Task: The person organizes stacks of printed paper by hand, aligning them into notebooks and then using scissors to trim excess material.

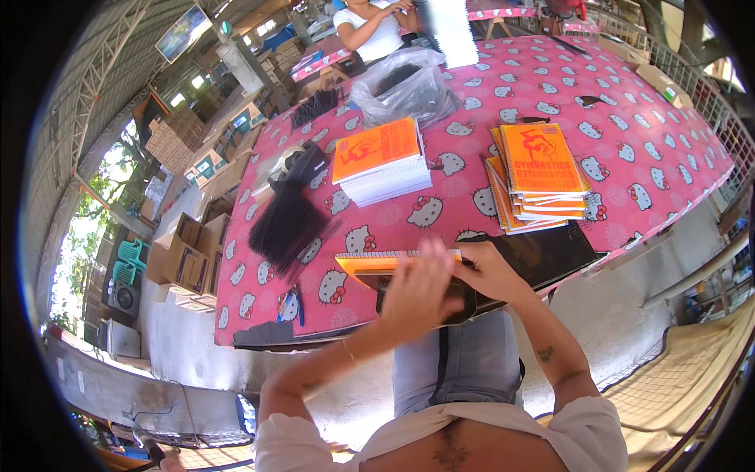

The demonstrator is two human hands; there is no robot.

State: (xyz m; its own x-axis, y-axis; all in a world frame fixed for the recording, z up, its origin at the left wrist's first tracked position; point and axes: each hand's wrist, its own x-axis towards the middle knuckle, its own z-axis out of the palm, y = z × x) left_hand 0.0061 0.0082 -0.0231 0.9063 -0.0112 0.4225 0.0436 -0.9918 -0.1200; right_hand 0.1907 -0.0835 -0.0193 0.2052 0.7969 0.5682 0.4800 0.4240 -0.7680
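- Green plastic chairs (130, 259): on the floor, far left.
- Cardboard boxes (189, 259): several, beside the table's left side.
- Table (252, 326): 1, covered in pink cloth printed with white cat faces.
- Small tool (292, 305): 1, blue on its handles, lying near the table's front left corner.
- Black coils (287, 228): 1 dense bundle, lying flat behind the small tool.
- Tape dispenser (303, 165): 1, black, just behind the bundle.
- Notebook (359, 267): 1, orange cover, at the table's near edge, bound edge facing away from the wearer, partly under the hands.
- Notebook stack (377, 153): 1, orange cover uppermost, white page edges facing front.
- Plastic bag (405, 90): 1, clear, dark contents, behind that stack; a co-worker in white stands beyond.
- Left hand (425, 287): over the notebook, motion-blurred; cannot tell whether spread or pinching.
- Right hand (489, 269): fingers bent at the notebook's right end; cannot tell whether pinching.
- Black sheet (550, 253): 1, flat, right of the hands.
- Spiral notebooks (543, 165): 1 uneven pile, orange covers, behind the sheet.
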